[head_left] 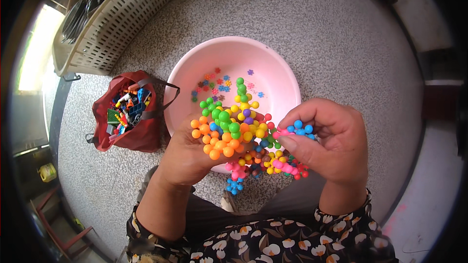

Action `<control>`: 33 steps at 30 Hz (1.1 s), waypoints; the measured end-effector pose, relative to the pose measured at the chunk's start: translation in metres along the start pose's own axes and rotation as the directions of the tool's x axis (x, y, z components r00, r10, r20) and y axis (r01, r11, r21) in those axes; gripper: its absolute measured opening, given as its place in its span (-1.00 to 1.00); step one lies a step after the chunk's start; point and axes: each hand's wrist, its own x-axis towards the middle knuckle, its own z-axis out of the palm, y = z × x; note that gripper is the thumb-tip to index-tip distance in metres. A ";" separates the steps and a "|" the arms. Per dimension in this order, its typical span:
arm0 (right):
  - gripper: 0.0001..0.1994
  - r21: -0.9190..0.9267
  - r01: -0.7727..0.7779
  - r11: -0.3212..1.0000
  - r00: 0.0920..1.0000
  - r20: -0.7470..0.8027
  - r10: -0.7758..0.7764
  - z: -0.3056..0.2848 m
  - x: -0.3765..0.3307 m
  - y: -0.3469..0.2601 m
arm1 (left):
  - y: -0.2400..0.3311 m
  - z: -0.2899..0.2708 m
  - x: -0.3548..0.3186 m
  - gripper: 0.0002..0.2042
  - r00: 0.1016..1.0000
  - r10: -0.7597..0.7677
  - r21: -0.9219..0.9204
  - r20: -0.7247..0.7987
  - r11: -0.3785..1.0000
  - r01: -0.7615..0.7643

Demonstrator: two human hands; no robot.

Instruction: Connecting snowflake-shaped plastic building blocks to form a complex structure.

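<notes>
My left hand point(187, 153) is closed around a large cluster of joined ball-tipped snowflake building pieces point(225, 141) in orange, green, yellow, pink, red and blue. Most of its fingers are hidden behind the cluster. At the cluster's right side, my right hand point(331, 139) pinches a pink snowflake piece point(282, 133) between thumb and fingertips. A blue snowflake piece point(300, 129) shows right beside that thumb and fingers; whether it is joined to the pink one I cannot tell. Both hands are above the near part of a round pink basin point(195, 61). Loose snowflake pieces point(224, 85) in several colours lie on its bottom.
Left of the basin, a red bag point(146, 134) full of mixed toy bricks stands on the speckled floor point(336, 39), its dark strap reaching the basin's rim. A cream slatted basket point(114, 24) holding pans is at the upper left. A wooden chair frame point(48, 214) stands lower left.
</notes>
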 end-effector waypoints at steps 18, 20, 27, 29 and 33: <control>-0.90 0.073 0.039 0.997 0.987 0.153 -0.049 -0.001 0.002 0.004 | 0.005 -0.009 0.000 -0.56 0.996 -0.026 0.258 0.086 0.966 0.003; -0.89 0.111 0.021 0.994 0.992 0.122 -0.034 0.003 0.001 0.004 | 0.002 -0.008 0.000 -0.57 0.996 0.004 0.213 0.092 0.977 -0.024; -0.89 0.088 0.032 0.996 0.996 0.075 -0.039 0.003 0.000 0.004 | 0.006 -0.001 0.003 -0.57 0.999 -0.042 0.238 0.030 0.971 0.034; -0.89 0.077 0.060 0.995 0.994 0.082 -0.066 0.003 0.000 0.005 | 0.004 -0.006 0.003 -0.58 0.998 0.009 0.271 0.056 0.962 -0.024; -0.89 0.211 0.008 0.978 1.000 0.021 -0.012 0.008 0.000 0.001 | 0.007 -0.005 0.006 -0.60 0.990 0.087 0.520 0.113 0.844 -0.134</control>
